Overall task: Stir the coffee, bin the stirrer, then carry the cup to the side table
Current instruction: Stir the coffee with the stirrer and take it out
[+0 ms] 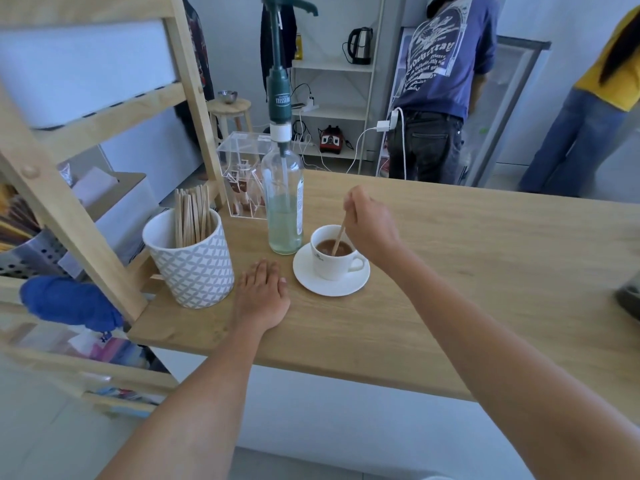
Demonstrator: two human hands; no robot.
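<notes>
The left hand (pixel 262 295) is lying flat on the wooden counter (pixel 467 306), palm down, fingers spread and gripping nothing, just beside the saucer (pixel 330 287) at its eight o'clock. The cup (pixel 334 254) is sitting on that saucer, handle pointing to three o'clock, with brown coffee (pixel 329 247) inside. The stirrer (pixel 340 235) is standing in the coffee, its long axis running from the liquid up toward one o'clock, tilting away from the left hand. The right hand (pixel 372 223) is hovering above the cup's two o'clock edge, pinching the stirrer's top between thumb and fingers, wrist bent down, forearm reaching in from five o'clock. Stirring looks to be the step in hand; the right hand is the nearer one for lifting the stick out.
</notes>
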